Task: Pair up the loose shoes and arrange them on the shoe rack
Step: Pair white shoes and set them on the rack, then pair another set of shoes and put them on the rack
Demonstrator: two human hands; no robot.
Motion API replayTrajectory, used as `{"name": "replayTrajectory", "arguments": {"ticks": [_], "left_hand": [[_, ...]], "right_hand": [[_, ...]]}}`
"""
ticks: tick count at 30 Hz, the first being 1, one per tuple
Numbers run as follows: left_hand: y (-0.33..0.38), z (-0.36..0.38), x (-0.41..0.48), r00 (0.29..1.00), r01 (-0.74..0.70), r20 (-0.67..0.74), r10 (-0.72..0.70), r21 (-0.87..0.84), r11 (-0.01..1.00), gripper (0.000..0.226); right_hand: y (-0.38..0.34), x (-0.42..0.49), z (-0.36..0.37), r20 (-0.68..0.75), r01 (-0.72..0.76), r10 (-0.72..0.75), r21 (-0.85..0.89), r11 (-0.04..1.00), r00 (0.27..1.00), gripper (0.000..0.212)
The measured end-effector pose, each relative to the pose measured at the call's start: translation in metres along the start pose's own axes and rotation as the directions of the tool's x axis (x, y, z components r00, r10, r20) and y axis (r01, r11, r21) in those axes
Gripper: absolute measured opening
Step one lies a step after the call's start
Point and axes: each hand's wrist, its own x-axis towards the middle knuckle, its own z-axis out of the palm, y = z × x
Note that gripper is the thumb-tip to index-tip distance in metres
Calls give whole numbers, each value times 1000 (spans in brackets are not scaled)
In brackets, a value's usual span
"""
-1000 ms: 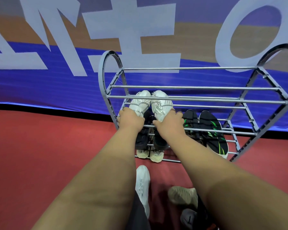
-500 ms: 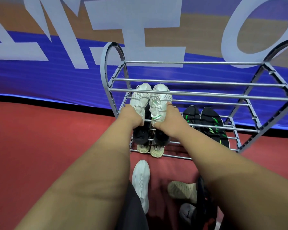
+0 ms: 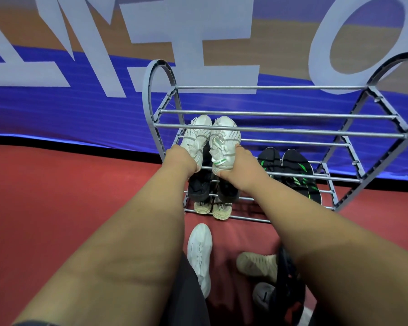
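Note:
A grey metal shoe rack (image 3: pixel 280 130) with heart-shaped ends stands against the banner wall. My left hand (image 3: pixel 180 158) grips the heel of one white knit sneaker (image 3: pixel 197 135). My right hand (image 3: pixel 240 168) grips the heel of its matching white sneaker (image 3: pixel 225 140). Both shoes lie side by side, toes toward the wall, on the rack's upper-middle bars at its left end. Below them sit a black pair (image 3: pixel 200 187) and a beige pair (image 3: pixel 222 209). A black pair with green stripes (image 3: pixel 297 172) rests to the right.
On the red floor in front of the rack lie a loose white sneaker (image 3: pixel 199 252), a beige shoe (image 3: pixel 257 264) and a grey shoe (image 3: pixel 264 297). A dark strap (image 3: pixel 285 278) hangs by my right arm. A blue banner (image 3: pixel 80 102) runs behind the rack.
The white pair has been pushed a little farther back along the rack bars, and the camera view has drifted slightly. Both hands keep their grip on the heels.

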Motion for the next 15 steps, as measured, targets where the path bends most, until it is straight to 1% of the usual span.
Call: {"name": "replayTrajectory", "arguments": {"ticks": [1, 4, 6, 9, 11, 12, 14, 15], "left_hand": [[0, -1, -2, 1000, -5, 21, 4, 66, 998, 58], [1, -1, -17, 995, -38, 96, 12, 271, 962, 52], [5, 2, -33, 981, -106, 188, 44, 333, 937, 44], [10, 14, -58, 920, -210, 384, 81, 307, 928, 33], [12, 22, -72, 872, -202, 484, 73, 220, 954, 38], [13, 27, -77, 847, -187, 527, 65, 181, 965, 40], [14, 42, -81, 824, -173, 563, 61, 149, 974, 42], [14, 53, -82, 826, -169, 561, 58, 147, 975, 42]], "right_hand": [[0, -4, -3, 0, 15, -15, -30, 999, 1000, 77], [1, -23, -12, -10, 79, -82, -148, 986, 997, 45], [7, -42, -16, -51, 75, -84, -159, 984, 995, 36], [24, -71, -18, -51, 87, -100, -217, 972, 994, 33], [39, -85, -23, 19, 152, -155, -344, 927, 988, 27], [46, -90, -28, 71, 200, -188, -423, 884, 980, 26], [62, -96, -36, 141, 261, -220, -523, 811, 965, 27], [70, -98, -37, 140, 240, -195, -540, 807, 971, 27]]}}
